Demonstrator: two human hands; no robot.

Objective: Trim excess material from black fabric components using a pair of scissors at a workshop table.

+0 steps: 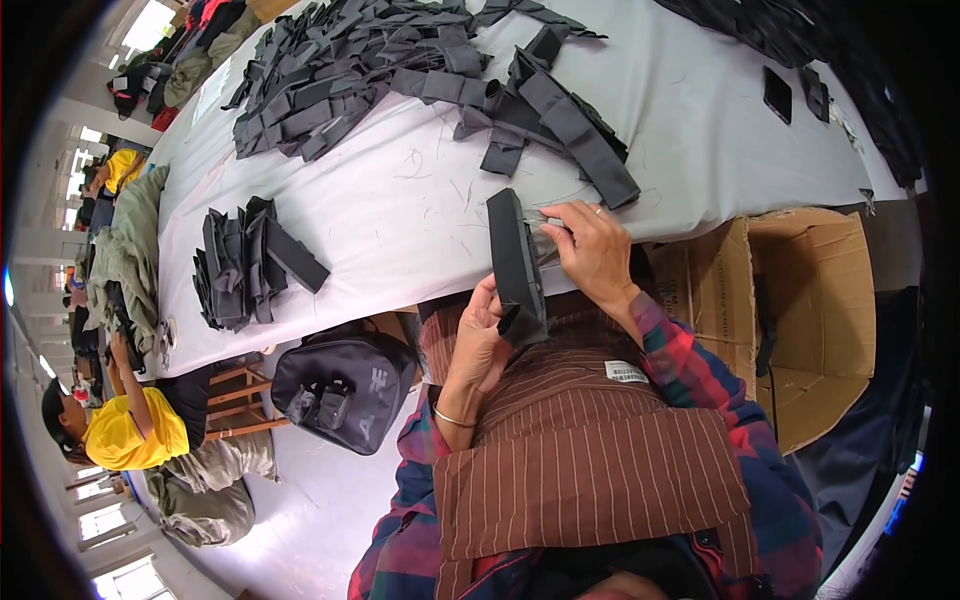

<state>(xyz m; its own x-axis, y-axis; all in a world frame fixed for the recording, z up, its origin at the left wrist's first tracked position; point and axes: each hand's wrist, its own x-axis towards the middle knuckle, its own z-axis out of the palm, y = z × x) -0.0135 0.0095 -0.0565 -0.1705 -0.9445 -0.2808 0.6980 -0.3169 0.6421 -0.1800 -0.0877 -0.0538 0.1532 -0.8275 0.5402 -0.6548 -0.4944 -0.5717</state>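
Charcoal cloth, folded into a flat, narrow strip [515,250] with crisp edges, is seen in the head view, held across the near edge of the desk [400,240]. Its lower part is clamped between the fingers of the left hand [482,340]. Beside its upper part the right hand [597,252] is held, fingers bent; whether their tips are closed on a thread cannot be told. On wrinkled white covering, similar strips are gathered in a tangled heap [340,80] and a smaller bundle [230,260].
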